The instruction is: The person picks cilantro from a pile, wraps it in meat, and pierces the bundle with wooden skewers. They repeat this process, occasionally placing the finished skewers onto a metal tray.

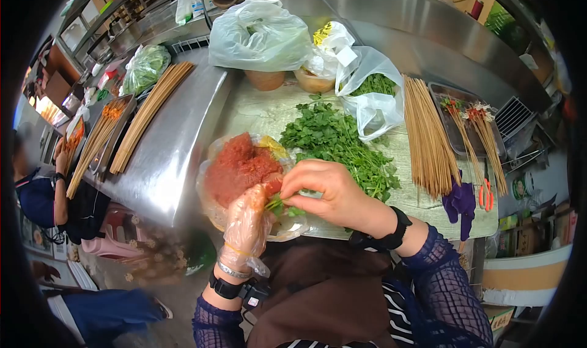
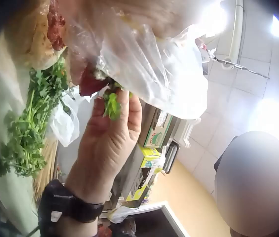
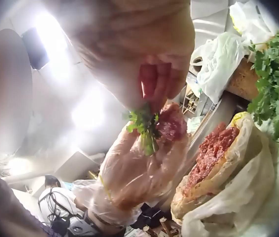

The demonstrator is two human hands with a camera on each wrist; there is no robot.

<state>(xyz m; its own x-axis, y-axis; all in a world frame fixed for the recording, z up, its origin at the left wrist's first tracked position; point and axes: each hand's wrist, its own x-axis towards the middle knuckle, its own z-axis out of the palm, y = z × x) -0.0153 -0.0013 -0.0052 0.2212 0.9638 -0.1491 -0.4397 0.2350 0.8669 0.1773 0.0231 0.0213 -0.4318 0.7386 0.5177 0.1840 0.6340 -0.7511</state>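
A green leafy sprig (image 3: 143, 127) is pinched by the bare right hand (image 1: 330, 189) beside the red meat piece (image 3: 173, 123) gripped in the clear-plastic-gloved left hand (image 1: 245, 226), seemingly being tucked in, so a gentle push is needed

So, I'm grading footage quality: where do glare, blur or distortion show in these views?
Head: fisheye bending, black corners, sheen on the steel surface, leafy greens fairly clear. Left wrist: bright lights blown out, gloved left hand soft up close. Right wrist: glare washes out the picture's left, right hand blurry near the lens.
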